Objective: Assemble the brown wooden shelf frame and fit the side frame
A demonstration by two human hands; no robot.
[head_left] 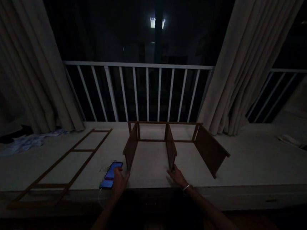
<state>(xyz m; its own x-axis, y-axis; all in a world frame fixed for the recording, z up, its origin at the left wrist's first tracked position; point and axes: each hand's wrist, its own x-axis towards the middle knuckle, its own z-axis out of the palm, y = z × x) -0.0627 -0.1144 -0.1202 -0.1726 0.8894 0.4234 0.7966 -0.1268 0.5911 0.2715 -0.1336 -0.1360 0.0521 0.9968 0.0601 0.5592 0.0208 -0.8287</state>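
Note:
A brown wooden shelf unit point(151, 141) lies on the pale ledge, its back frame away from me and three panels reaching toward me. My right hand point(177, 175) has thumb and fingers closed round the near lower end of the middle panel point(170, 147). Beside the near end of the left panel point(131, 147) is my left hand point(120, 180), thumb apart from the fingers, which lie over the phone point(108, 175). Whether the thumb touches the panel is hard to see. The phone's screen is lit. The right panel point(211, 150) stands untouched.
A ladder-like wooden frame point(72, 150) lies on the left, jutting past the front edge of the ledge point(248, 162). A cable point(99, 196) hangs from the phone. Crumpled cloth point(29, 142) lies far left. Curtains point(235, 72) and a white railing point(140, 66) stand behind.

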